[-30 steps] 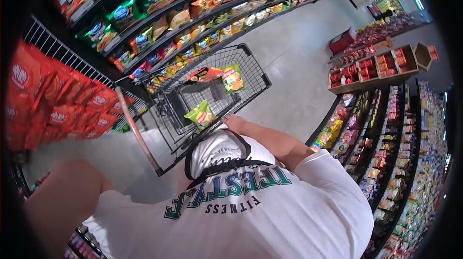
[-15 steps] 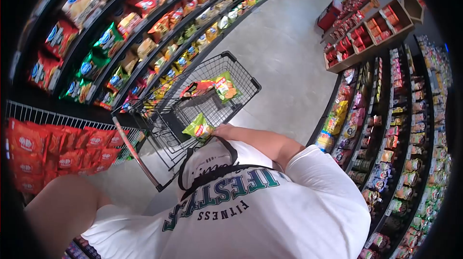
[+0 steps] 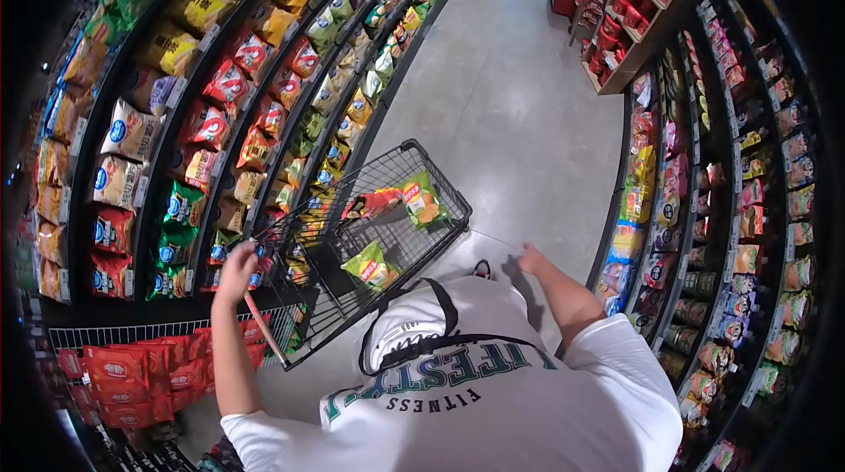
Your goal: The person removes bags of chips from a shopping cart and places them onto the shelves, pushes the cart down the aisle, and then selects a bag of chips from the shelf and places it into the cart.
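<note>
My left hand (image 3: pixel 236 271) is closed at the upper end of the shopping cart's handle (image 3: pixel 265 331); the forearm and fingers hide part of it. My right hand (image 3: pixel 532 259) is held out over the floor, right of the cart, loosely open with nothing visible in it. Inside the wire shopping cart (image 3: pixel 431 252) lie several bags. A green chip bag (image 3: pixel 372 268) is close to my body. A second green and yellow chip bag (image 3: pixel 424 199) leans at the front end, beside a red bag (image 3: pixel 373 204).
Shelves of snack bags (image 3: pixel 211 124) line my left. Red packets (image 3: pixel 123 375) fill a wire rack at the lower left. More packaged goods stand on the right shelves (image 3: pixel 748 261). A wooden display (image 3: pixel 642 6) of red goods juts out ahead right. Grey floor (image 3: pixel 493 102) stretches forward.
My right hand has let go of the nearer green chip bag and moved right, out of the cart. My left hand has come to the cart's handle. The view has turned and shifted.
</note>
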